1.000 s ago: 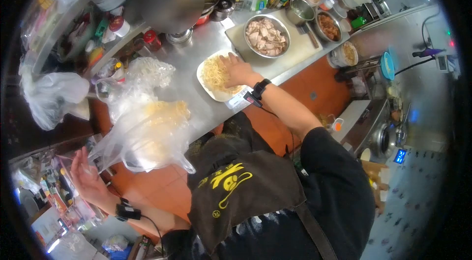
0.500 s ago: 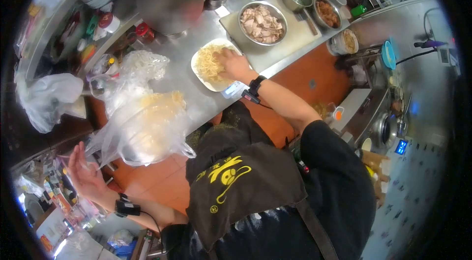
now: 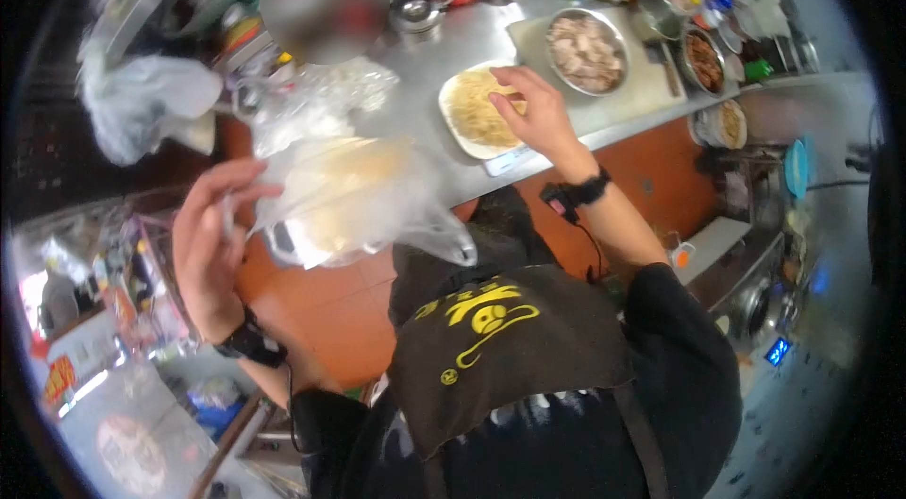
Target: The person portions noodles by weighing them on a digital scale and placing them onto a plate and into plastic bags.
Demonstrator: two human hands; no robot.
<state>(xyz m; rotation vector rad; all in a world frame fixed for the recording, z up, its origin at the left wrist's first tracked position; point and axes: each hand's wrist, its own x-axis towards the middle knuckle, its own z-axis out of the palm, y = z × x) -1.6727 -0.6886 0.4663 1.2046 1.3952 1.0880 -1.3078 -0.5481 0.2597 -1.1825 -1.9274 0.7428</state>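
My left hand point(image 3: 209, 239) is at the left edge of a clear plastic bag point(image 3: 359, 197), its fingers curled around a thin strand of the film. Pale yellowish contents show through the bag, which lies over the counter's front edge. My right hand point(image 3: 540, 117) is raised over a white dish point(image 3: 455, 133) with nothing in it, thumb and fingers apart. Thin pale noodle-like shreds point(image 3: 479, 107) fill the dish. Under its front edge shows a small device with a lit display point(image 3: 510, 162), apparently a scale.
Right of the dish, a metal bowl of pale meat chunks point(image 3: 587, 53) stands on a cutting board point(image 3: 651, 95). Beyond are a metal pot point(image 3: 659, 17) and a bowl of brown food point(image 3: 703, 62). Crumpled clear plastic point(image 3: 330, 98) lies behind the bag.
My right hand has lifted out of the shreds, and its fingers have spread. My left hand has moved up and in toward the bag, its fingers curling. The view has shifted.
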